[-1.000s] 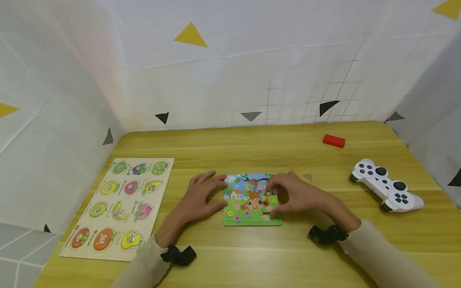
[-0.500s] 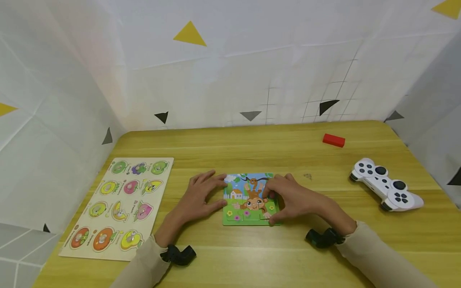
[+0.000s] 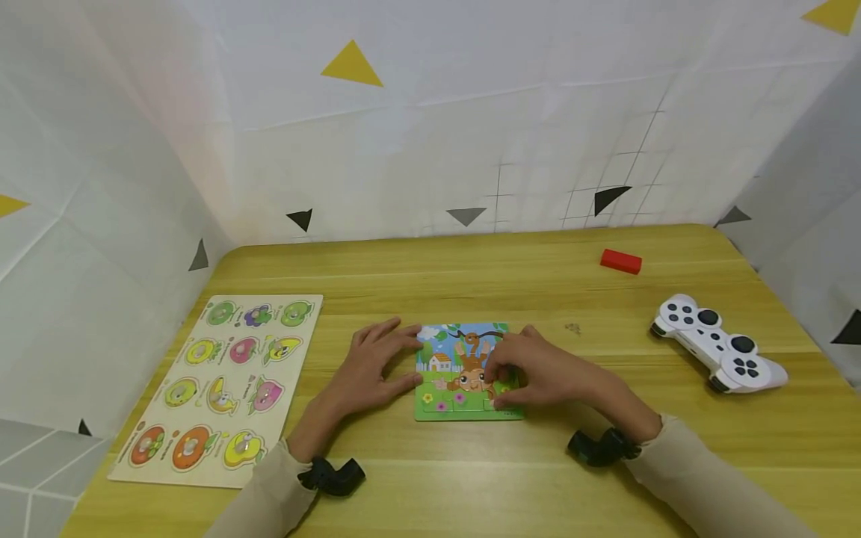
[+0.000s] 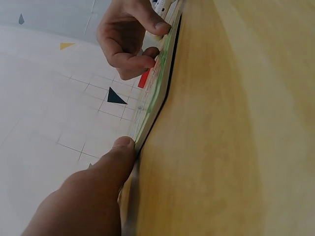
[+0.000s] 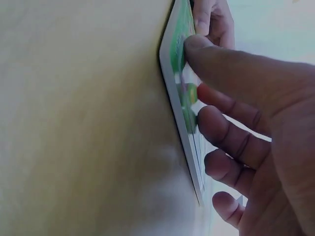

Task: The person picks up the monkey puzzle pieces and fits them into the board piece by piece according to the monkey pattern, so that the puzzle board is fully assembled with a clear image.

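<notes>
In the head view a jigsaw puzzle (image 3: 440, 379) with a monkey, a small house and flowers lies flat in its green-edged tray at the table's middle. My left hand (image 3: 370, 366) rests beside it, with spread, relaxed fingers and thumb touching the tray's left edge. Over the puzzle's right part, my right hand (image 3: 538, 373) has its thumb and curled index finger pinching a puzzle piece at the monkey's face and raised arm. That piece is mostly hidden by the fingers. The right wrist view shows the thumb (image 5: 199, 46) touching the surface and the other fingers curled above it.
A wooden board of fruit pieces (image 3: 222, 388) with small knobs lies on the left. A white game controller (image 3: 720, 344) is at the right, with a red block (image 3: 621, 261) behind it. White cloth (image 3: 403, 149) hangs behind the table.
My right hand has shifted slightly left over the puzzle; the flower piece, tilted and out of line a second ago, now sits lower among the others. My left hand has stayed put.
</notes>
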A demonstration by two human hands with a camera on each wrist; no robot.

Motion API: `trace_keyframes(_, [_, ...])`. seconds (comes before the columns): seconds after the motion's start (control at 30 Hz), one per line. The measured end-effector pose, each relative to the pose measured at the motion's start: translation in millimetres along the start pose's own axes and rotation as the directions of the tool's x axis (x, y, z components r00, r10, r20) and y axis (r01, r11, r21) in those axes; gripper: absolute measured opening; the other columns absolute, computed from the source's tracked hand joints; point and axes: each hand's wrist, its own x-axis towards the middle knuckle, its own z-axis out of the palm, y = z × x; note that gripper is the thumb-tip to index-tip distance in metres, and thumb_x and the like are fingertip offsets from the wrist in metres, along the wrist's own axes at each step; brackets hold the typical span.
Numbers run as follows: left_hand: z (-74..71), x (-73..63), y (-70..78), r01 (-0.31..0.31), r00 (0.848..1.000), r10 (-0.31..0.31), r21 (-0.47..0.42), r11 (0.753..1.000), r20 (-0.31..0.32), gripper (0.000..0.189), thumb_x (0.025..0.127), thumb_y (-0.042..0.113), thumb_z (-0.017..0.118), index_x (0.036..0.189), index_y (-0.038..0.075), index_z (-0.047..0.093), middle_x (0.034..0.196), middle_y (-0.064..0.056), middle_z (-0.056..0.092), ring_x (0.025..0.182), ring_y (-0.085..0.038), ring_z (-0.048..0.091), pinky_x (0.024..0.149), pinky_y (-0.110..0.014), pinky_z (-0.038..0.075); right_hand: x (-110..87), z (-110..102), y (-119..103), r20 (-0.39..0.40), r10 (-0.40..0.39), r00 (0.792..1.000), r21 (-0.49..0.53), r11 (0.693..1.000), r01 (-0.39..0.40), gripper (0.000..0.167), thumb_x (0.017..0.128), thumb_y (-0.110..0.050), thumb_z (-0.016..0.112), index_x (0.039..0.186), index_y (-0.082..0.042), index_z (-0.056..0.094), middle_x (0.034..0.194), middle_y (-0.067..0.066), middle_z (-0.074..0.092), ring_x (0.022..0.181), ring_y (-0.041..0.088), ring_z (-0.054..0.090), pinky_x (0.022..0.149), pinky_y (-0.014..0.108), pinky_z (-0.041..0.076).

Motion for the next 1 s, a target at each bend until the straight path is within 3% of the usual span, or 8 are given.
trace_keyframes(1.0, [7.5, -0.5, -0.3, 0.003, 1.000, -0.003, 0.004, 1.000, -0.004, 0.049, 0.095, 0.055, 0.065, 0.136, 0.027, 0.061, 0.158, 0.007, 0.048, 0.153, -0.031, 0.033, 0.117, -0.058, 0.022, -2.7, 3.8, -2.0, 0.031, 0.014, 0.999, -0.024, 1.000, -0.013, 0.018, 0.083, -0.038, 0.085, 0.094, -0.032, 0.072, 0.081, -0.017, 0.060, 0.081, 0.004, 0.050, 0.080, 0.033, 0.023])
